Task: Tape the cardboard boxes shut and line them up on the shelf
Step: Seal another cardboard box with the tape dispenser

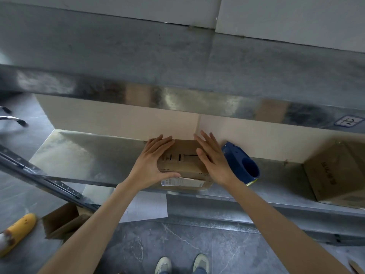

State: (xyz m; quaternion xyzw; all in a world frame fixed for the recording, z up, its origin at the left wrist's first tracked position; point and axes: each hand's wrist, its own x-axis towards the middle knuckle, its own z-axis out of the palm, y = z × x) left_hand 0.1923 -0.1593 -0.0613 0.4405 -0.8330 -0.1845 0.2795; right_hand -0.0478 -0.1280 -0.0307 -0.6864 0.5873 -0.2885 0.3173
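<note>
Head view, looking down at the metal shelf: a small cardboard box sits on it, sandwiched between both hands. The left hand lies flat on its left side with the fingers straight and the thumb along the front edge. The right hand presses the right side the same way. So it's more of a palm squeeze than a real grab.

The box seems to run front-to-back, far end right up near the back panel, white label facing the person.

The bigger box is well off to the right, and the blue tape dispenser sits just beside the right hand, between the two. I'd guess that blocks any slide rightward to line them up.
</note>
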